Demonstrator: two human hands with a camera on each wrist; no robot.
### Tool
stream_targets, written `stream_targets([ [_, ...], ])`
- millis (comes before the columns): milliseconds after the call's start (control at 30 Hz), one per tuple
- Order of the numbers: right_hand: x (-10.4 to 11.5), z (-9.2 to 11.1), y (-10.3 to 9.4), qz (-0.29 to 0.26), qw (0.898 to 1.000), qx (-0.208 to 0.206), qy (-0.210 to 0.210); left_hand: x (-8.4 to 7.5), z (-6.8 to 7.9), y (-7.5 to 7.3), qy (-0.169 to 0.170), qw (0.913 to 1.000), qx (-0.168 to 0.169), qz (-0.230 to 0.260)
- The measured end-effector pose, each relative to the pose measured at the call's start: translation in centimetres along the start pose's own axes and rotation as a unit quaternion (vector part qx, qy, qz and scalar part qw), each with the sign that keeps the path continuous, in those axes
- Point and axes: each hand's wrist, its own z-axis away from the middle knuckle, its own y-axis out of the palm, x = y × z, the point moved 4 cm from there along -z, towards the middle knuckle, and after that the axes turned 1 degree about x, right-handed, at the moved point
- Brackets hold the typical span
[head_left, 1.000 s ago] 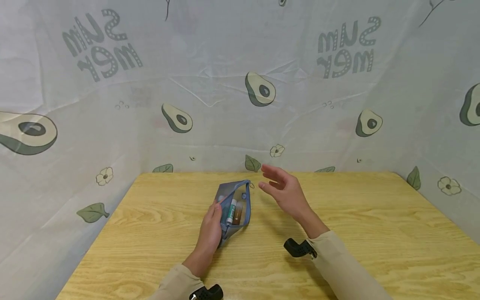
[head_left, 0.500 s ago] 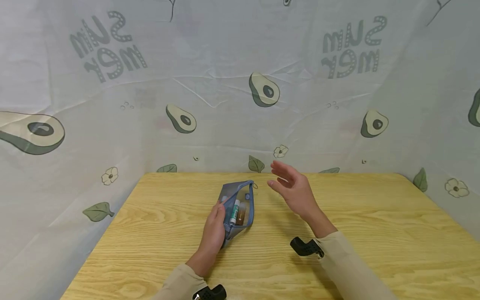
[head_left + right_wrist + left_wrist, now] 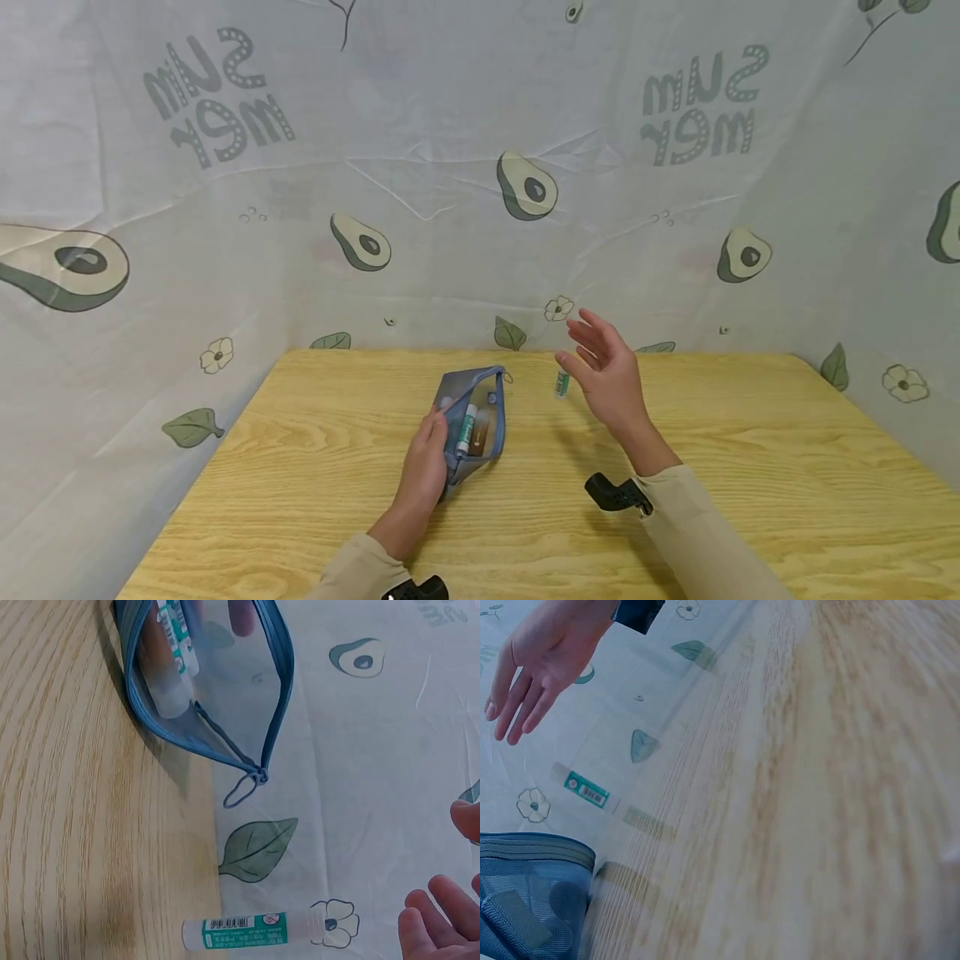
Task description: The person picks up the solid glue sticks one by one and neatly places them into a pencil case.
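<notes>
My left hand (image 3: 423, 467) holds a blue mesh zip pouch (image 3: 500, 421) by its left side, thumb over the front, its mouth gaping to the right. Inside lie a glue stick (image 3: 467, 429) with a green label and a brown tube-like item (image 3: 478, 435) with a frosted end. To the right, another green-labelled glue stick (image 3: 562, 385) stands upright on the table, seen whole in the right wrist view (image 3: 247, 931). My right hand (image 3: 611, 383) is beside and above it, fingers spread and loosely bent, holding nothing; its thumb overlaps the stick's top in the head view.
The wooden table (image 3: 720, 467) reaches back to a pale curtain (image 3: 420, 125) printed with avocados, leaves and flowers. A zipper-pull loop (image 3: 244, 791) hangs at the pouch's far corner. Black wrist cameras (image 3: 618, 493) sit on both sleeves.
My right hand has drawn away to the right, and the standing glue stick has come into sight beside its thumb. The left hand and the pouch stay nearly still.
</notes>
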Motion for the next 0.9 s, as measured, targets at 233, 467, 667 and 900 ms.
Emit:
stream_targets([
  [233, -0.7, -0.1, -0.5, 0.015, 1.000, -0.006, 0.019, -0.2, 0.2, 0.0, 0.014, 0.9999, -0.004, -0.002],
  [467, -2.2, -0.2, -0.6, 0.065, 0.995, -0.004, 0.078, -0.2, 0.3, 0.0, 0.014, 0.9999, -0.002, 0.005],
  [667, -3.6, 0.1, -0.3, 0.080, 0.988, -0.008, 0.133, -0.1, 0.2, 0.0, 0.014, 0.9999, 0.001, 0.009],
  [900, -5.3, 0.2, 0.2, 0.063, 0.984, -0.007, 0.169, -0.1, 0.1, 0.1, 0.016, 0.9998, -0.002, 0.007],
])
